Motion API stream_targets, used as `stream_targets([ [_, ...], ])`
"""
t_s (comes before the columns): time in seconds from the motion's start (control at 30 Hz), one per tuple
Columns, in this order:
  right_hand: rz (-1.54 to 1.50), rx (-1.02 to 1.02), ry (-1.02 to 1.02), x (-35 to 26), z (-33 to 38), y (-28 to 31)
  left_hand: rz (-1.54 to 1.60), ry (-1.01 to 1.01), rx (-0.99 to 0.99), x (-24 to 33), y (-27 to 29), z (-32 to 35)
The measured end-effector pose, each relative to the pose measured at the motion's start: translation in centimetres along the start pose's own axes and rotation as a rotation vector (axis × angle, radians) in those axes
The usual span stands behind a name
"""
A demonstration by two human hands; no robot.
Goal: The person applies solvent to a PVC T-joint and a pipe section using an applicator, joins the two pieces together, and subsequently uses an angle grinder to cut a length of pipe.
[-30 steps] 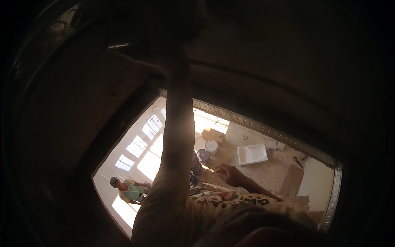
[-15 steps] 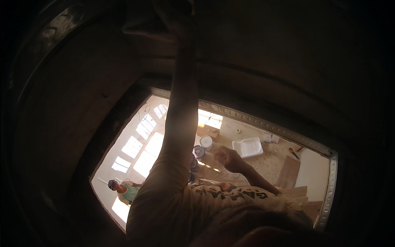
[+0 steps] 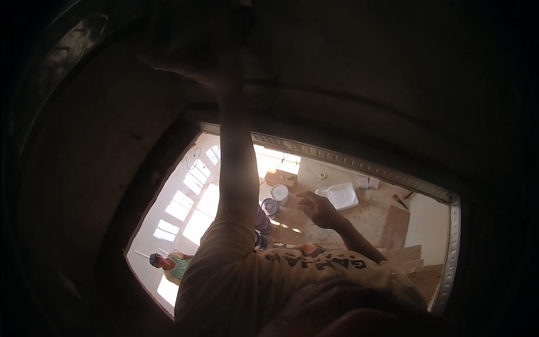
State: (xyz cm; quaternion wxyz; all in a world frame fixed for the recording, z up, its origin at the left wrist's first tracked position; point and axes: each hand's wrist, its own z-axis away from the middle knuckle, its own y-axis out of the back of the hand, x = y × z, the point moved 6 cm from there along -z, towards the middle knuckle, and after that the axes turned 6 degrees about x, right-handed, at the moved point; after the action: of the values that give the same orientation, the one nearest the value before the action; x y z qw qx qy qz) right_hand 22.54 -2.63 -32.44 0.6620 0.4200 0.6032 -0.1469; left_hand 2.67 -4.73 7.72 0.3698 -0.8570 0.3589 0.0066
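Observation:
My left arm stretches up into the dark space above a framed opening, and its hand (image 3: 224,59) is mostly lost in shadow. A dim, flat-edged thing lies against that hand; its kind and the fingers' exact hold are too dark to make out. Lower down, inside the opening, my right hand (image 3: 318,210) hangs in front of my chest with loosely bent fingers somewhat apart. Nothing shows in it. The opening has a pale metal edge strip (image 3: 337,157) with slots along its far and right sides.
Far below on the floor stand a white bucket (image 3: 279,194), a dark lidded bucket (image 3: 270,208), a cardboard box (image 3: 281,178) and a white tray (image 3: 342,196). A brown board (image 3: 395,227) lies at right. Another person (image 3: 175,265) in a cap stands at lower left.
My left arm and hand have shifted left, and the hand has sunk deeper into shadow. My right hand has moved slightly right and up.

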Motion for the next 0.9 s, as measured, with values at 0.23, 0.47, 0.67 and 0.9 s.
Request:
stream_targets([
  [0.23, -0.013, 0.011, 0.0, -0.7, 0.8, 0.9, -0.184, 0.246, -0.203, -2.0, 3.6, -0.8],
  [0.47, 0.027, 0.087, 0.142, -3.3, 0.1, 1.8, -0.576, 0.131, -0.348, -0.7, 4.2, -4.6],
  [0.67, 0.105, 0.248, 0.151, -6.7, 3.5, 6.4, -0.619, 0.178, -0.371, -0.2, 2.0, -2.0],
  [0.9, 0.047, 0.761, 0.65, -19.8, 10.4, 14.9, -0.639, 0.099, -0.347, 1.3, 2.1, -3.7],
])
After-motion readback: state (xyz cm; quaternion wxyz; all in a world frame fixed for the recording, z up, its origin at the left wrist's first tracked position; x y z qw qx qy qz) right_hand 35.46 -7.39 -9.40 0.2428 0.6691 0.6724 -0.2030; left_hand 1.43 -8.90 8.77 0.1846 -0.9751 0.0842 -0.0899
